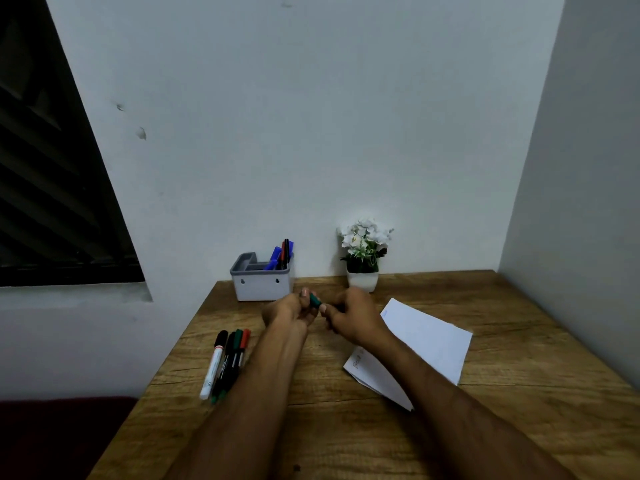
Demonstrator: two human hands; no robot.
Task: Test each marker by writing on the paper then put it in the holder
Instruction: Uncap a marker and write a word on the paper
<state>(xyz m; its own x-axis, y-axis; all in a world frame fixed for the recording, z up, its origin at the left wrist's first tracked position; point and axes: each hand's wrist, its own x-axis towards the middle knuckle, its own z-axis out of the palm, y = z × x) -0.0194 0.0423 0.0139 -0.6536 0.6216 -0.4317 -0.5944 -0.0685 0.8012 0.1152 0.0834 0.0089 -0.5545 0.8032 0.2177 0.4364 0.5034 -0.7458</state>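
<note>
Both my hands meet above the middle of the desk around a green marker (316, 300). My left hand (289, 311) pinches its green cap end, and my right hand (351, 315) grips the other end, which is hidden in my fingers. The white paper (420, 344) lies to the right under my right forearm, with a little writing near its left corner. A grey and white holder (261, 284) stands at the back against the wall, with several blue, red and black markers upright in it. Several loose markers (227, 362) lie at the left of the desk.
A small white pot of white flowers (363, 258) stands at the back, right of the holder. The wooden desk (329, 427) meets walls behind and to the right. Its left edge runs diagonally beside the loose markers. A dark window is at the left.
</note>
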